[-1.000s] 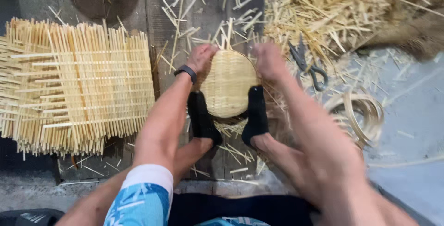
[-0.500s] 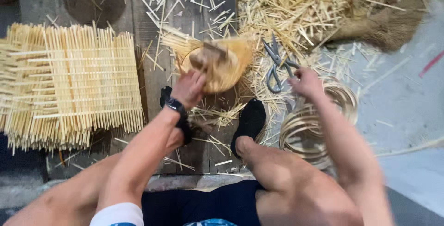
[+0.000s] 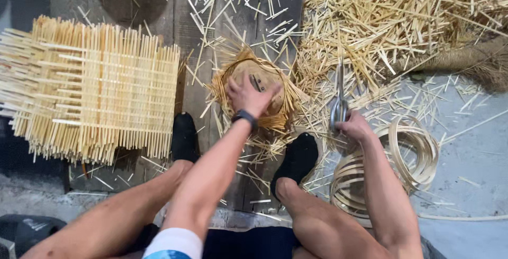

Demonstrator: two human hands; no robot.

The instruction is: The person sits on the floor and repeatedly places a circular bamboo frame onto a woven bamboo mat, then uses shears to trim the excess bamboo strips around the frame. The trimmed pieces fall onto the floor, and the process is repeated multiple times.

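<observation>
Left hand spread flat inside a small half-woven bamboo basket, fingers splayed, pressing rather than gripping. Basket sits on the plank floor just ahead of two black-socked feet. Right hand clenched round the handles of metal shears, over coiled bamboo strips. Woven slat mat lies left.

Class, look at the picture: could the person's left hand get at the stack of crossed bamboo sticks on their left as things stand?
Probably yes. The left hand rests on the small woven basket, and only bare planks with a few loose splints lie between it and the stack of sticks. It would have to leave the basket first.
</observation>
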